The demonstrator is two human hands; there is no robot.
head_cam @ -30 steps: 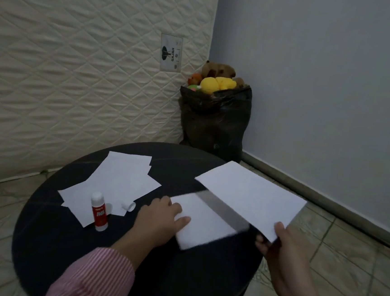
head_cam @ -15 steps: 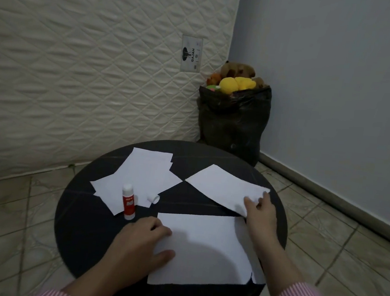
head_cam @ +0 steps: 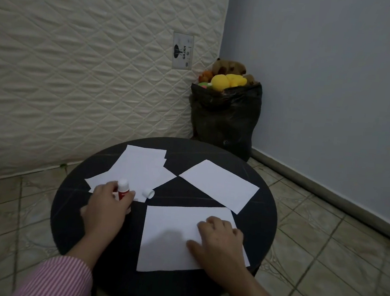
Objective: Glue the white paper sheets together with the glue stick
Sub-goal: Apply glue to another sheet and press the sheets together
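On the round black table (head_cam: 260,219) a white paper sheet (head_cam: 169,237) lies near the front edge. My right hand (head_cam: 216,241) rests on its right part with fingers spread flat. A second sheet (head_cam: 219,186) lies behind it at the right. Several more sheets form a pile (head_cam: 140,169) at the back left. My left hand (head_cam: 105,207) grips the red and white glue stick (head_cam: 123,188), which stands upright at the pile's front edge. The stick's white cap (head_cam: 148,193) lies loose just to its right.
A quilted mattress (head_cam: 78,66) leans upright behind the table. A black bag (head_cam: 224,119) full of soft toys stands in the corner by the grey wall. Tiled floor surrounds the table on all sides.
My right hand let go of the second sheet and came down onto the near sheet. My left hand left the near sheet and took hold of the glue stick.
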